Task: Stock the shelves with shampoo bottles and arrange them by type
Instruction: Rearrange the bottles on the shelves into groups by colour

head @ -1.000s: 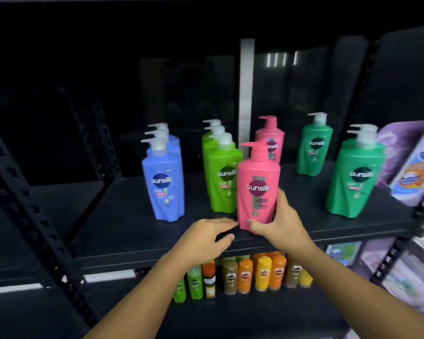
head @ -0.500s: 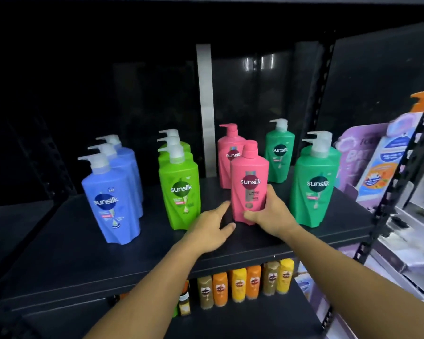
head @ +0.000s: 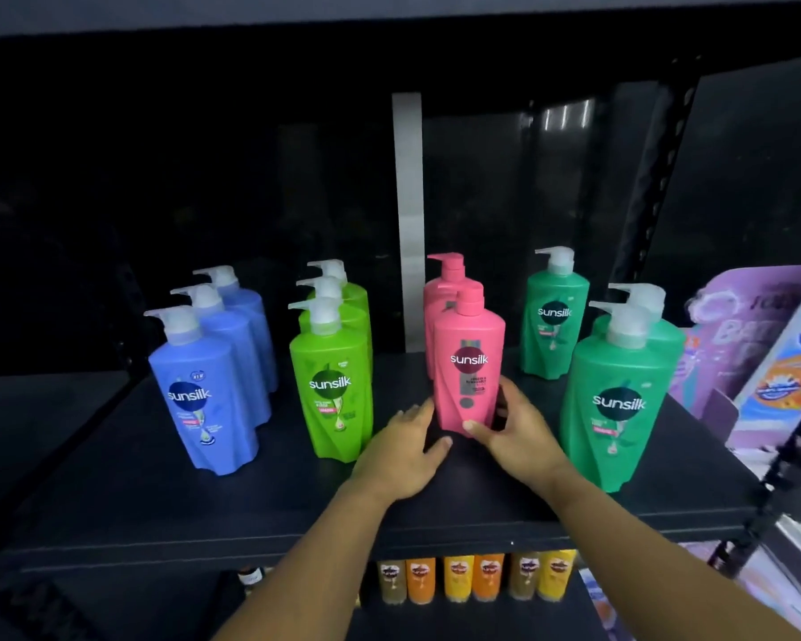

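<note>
Standing upright midway along the shelf (head: 158, 501), the pink bottle (head: 470, 363) is just ahead of both hands, the right hand (head: 523, 437) curled round its base, the left hand (head: 403, 451) spread flat against its left side.

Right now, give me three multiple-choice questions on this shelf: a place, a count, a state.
1. Which row stands directly left of the front pink bottle? A. blue B. lime green C. dark green
2. How many blue bottles stand in line? A. two B. three C. five
3. What is the right hand doing? A. pressing a pump B. hanging free C. holding the front pink bottle
Answers: 1 B, the lime green row is next to it; 2 B, three white pumps show; 3 C, thumb in front, fingers curled round its side.
</note>
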The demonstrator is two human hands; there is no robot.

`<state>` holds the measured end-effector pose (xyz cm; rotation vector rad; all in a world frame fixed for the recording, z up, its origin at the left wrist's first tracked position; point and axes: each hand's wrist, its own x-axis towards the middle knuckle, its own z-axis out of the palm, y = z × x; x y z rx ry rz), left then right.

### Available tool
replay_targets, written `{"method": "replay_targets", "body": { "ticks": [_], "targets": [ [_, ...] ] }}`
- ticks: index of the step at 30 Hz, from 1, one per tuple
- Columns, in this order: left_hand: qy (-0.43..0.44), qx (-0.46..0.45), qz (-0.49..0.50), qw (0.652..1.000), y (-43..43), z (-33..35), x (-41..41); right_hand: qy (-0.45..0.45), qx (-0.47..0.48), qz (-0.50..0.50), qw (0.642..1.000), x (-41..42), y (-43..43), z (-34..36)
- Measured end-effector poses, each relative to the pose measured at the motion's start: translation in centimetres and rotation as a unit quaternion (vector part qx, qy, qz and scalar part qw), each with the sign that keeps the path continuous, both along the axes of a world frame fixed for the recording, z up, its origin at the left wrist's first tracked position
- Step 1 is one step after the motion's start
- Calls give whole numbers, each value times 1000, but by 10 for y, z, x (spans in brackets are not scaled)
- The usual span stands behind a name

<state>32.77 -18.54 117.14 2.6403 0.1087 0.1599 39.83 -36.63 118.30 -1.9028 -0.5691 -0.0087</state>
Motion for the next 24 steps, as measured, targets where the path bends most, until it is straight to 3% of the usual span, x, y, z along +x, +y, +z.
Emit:
{"method": "replay_targets", "body": {
  "ticks": [12,24],
  "targets": [
    [-1,0,17,1000,0,4,-2,28,-13,-50,998,13,15,-5],
    [-3,-2,12,1000,1,3,-1,4,-145,-86,986,24,24,-19]
  ]
}}
